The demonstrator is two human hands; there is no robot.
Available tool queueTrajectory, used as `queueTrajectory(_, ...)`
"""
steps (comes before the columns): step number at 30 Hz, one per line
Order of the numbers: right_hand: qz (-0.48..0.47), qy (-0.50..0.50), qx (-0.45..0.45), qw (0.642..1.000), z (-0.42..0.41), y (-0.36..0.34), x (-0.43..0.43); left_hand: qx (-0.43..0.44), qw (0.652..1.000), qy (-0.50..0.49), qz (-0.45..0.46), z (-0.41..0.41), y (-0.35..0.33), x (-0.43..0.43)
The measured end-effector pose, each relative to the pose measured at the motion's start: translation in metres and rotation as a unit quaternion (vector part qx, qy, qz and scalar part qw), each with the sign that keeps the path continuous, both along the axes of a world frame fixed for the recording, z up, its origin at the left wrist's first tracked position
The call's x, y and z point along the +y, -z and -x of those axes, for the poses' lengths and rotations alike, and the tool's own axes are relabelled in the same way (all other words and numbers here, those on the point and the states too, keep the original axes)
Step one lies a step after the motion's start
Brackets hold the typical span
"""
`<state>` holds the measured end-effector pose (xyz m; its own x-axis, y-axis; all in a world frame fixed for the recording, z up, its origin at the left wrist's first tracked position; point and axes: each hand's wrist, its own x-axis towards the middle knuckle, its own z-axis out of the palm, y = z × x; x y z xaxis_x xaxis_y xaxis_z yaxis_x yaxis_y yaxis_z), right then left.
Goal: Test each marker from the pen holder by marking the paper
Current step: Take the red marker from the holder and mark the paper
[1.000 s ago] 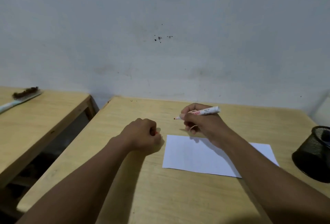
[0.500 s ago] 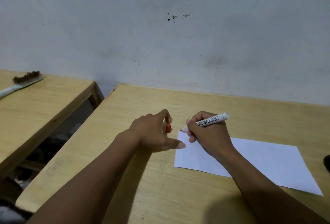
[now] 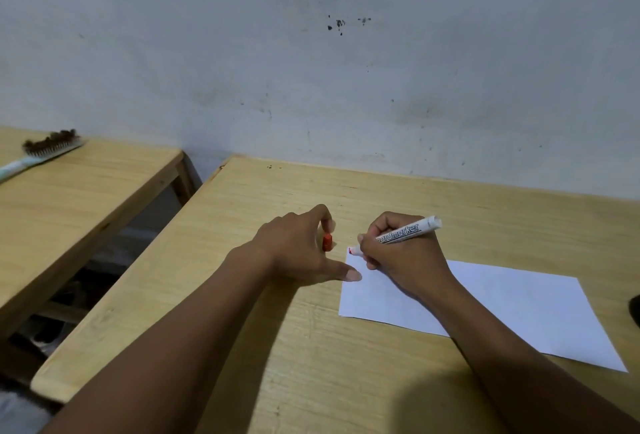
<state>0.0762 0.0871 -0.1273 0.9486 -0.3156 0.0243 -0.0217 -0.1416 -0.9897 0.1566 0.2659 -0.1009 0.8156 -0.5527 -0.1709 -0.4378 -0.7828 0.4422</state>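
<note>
A white sheet of paper [image 3: 512,309] lies on the wooden desk [image 3: 311,347]. My right hand [image 3: 401,260] grips a white board marker [image 3: 405,233] with its red tip pressed on the paper's far left corner, where a small red mark shows. My left hand [image 3: 298,246] rests just left of the paper, holding the marker's red cap [image 3: 327,242] between its fingers, with the thumb stretched out to the paper's left edge. The black pen holder [image 3: 634,309] is only a sliver at the right edge of the frame.
A second wooden desk [image 3: 79,198] stands to the left across a gap, with a brush [image 3: 41,151] lying on it. A grey wall [image 3: 311,70] rises directly behind both desks.
My right hand brought the marker down from above the desk to the paper's corner. My left hand opened from a fist, showing the red cap, and its thumb reached the paper. The view shifted left.
</note>
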Motion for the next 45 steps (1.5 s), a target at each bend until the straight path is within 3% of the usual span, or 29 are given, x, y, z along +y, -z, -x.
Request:
queueTrajectory(3, -0.030, 0.014, 0.005, 0.999, 0.000, -0.009, -0.002, 0.016, 0.999, -0.006, 0.033, -0.003, 0.000, 0.002)
queueTrajectory(9, -0.179, 0.071, 0.011, 0.981, 0.003, -0.047, -0.024, 0.050, 0.980, -0.026, 0.191, -0.014, 0.002, 0.010)
queueTrajectory(14, -0.174, -0.034, 0.015, 0.984, 0.027, -0.114, -0.073, 0.154, 0.912, -0.057, 0.375, -0.004, -0.038, -0.025)
queueTrajectory(18, -0.160, 0.003, -0.007, 0.987, 0.054, -0.152, -0.110, 0.234, 0.865, -0.018, 0.443, 0.005, -0.069, -0.071)
queueTrajectory(28, -0.143, 0.109, -0.042, 0.983, 0.112, -0.158, -0.168, 0.316, 0.830, 0.053, 0.457, 0.043, -0.092, -0.164)
queueTrajectory(36, -0.112, 0.094, -0.035, 0.989, 0.132, -0.150, -0.195, 0.305, 0.844, 0.100, 0.430, 0.062, -0.094, -0.204)
queueTrajectory(41, -0.022, 0.057, 0.040, 0.997, 0.160, -0.168, -0.229, 0.278, 0.857, 0.116, 0.418, 0.068, -0.098, -0.226)
queueTrajectory(45, 0.128, 0.157, 0.094, 0.975, 0.188, -0.172, -0.265, 0.220, 0.885, 0.145, 0.384, 0.071, -0.110, -0.242)
